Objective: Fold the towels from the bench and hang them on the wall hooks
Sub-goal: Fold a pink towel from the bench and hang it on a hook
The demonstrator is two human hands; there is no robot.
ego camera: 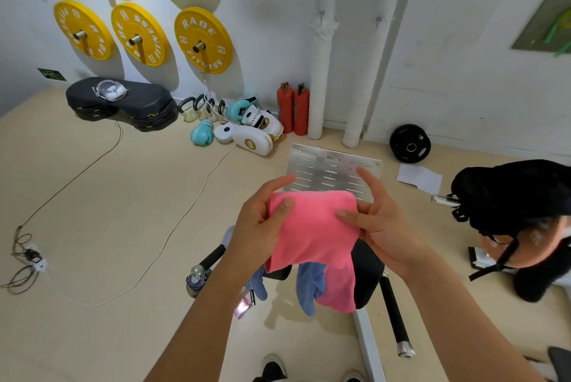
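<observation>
Holding pink towel [312,227] mid-air w/ both hands, above the table [367,276]. Left hand [262,221] pinches the left edge, thumb on top, fingers behind. Right hand [380,224] pinches the right edge the same way, index finger sticking up free. Towel looks folded over at least once, top edge taut between the hands, lower part hanging loose.

Under it: blue towel [309,285] and a second pink towel [340,292] draped over the near end of the table, both hanging off the edge, unfolded. So prob. more left to do after this one.

Handling, my read: soft, light, limp cloth, no stiffness, layers will slip apart if gripped at one point only. Best hold at the corners/edges, keep tension across the top, pinch thru all layers so the fold stays. Fluffy surface = decent grip, not slippery. Not fragile.

Farther out: perforated metal plate [333,171] on floor just beyond the hands. Two wall hooks [321,15] on the far wall above the white pipes, well apart from the towel; that's the target, needs a walk/reach. Another person [519,221] at right, close to the table.
</observation>
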